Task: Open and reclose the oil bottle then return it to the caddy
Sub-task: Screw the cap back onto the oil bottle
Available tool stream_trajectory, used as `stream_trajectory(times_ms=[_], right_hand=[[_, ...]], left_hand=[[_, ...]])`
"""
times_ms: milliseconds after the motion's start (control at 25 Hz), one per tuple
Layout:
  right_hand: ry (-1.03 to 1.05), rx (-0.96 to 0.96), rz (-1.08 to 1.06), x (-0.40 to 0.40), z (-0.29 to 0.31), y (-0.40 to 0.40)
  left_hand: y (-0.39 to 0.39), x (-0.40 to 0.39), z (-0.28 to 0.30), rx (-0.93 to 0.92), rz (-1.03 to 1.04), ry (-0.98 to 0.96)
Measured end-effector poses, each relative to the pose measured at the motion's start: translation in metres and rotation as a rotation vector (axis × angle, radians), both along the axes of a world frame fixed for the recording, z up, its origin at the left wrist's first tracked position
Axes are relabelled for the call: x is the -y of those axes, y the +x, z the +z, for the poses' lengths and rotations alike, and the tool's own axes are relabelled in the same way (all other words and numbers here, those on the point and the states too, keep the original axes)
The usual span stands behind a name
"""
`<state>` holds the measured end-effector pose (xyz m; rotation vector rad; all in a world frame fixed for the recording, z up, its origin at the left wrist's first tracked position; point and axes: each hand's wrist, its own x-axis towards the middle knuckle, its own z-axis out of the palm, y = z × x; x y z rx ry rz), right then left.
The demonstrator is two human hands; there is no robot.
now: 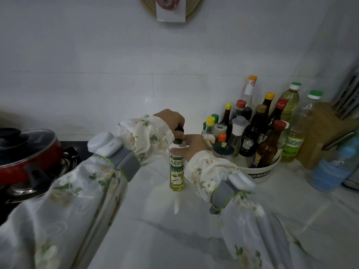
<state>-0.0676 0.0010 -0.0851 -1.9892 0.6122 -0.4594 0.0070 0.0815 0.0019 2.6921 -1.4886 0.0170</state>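
The oil bottle (177,171) stands upright on the pale bench (155,220), about midway between the stove at the left edge and the caddy (260,172) toward the right, outside the caddy and just beside it. Its label reads olive oil, and yellow-green oil shows through the lower part. The right hand (191,145) wraps the bottle's shoulder and neck, fingers closed on the glass. The left hand (171,121) comes in from above and pinches a dark cap (179,129) over the bottle's mouth; whether the cap sits on the neck or is lifted just clear of it cannot be told. Both arms wear floral sleeves, each with a grey strap carrying a white device near the wrist. The caddy is a round white tub crowded with sauce bottles with red, yellow, orange and brown caps, a grey-topped dispenser and a small lidded jar at its front. Behind and right of it, near the back right corner, stand two tall bottles with green caps (303,121) and a wooden block (322,133). A blue-tinted bottle (330,167) lies at the right edge. At the left edge a red pot (29,160) with a glass lid sits on the burner.
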Motion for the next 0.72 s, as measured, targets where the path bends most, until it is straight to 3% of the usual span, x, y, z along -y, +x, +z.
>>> stream_trajectory(times_ms=[80, 280, 720], right_hand=[[0.005, 0.019, -0.001, -0.003, -0.002, 0.000], [0.017, 0.073, -0.011, -0.011, -0.007, -0.006], [0.076, 0.057, 0.093, -0.004, -0.012, -0.001]], left_hand=[[-0.001, -0.004, -0.001, -0.033, 0.010, -0.037], [-0.018, 0.008, -0.017, 0.064, 0.343, -0.108], [-0.007, -0.004, -0.020, 0.207, 0.166, 0.001]])
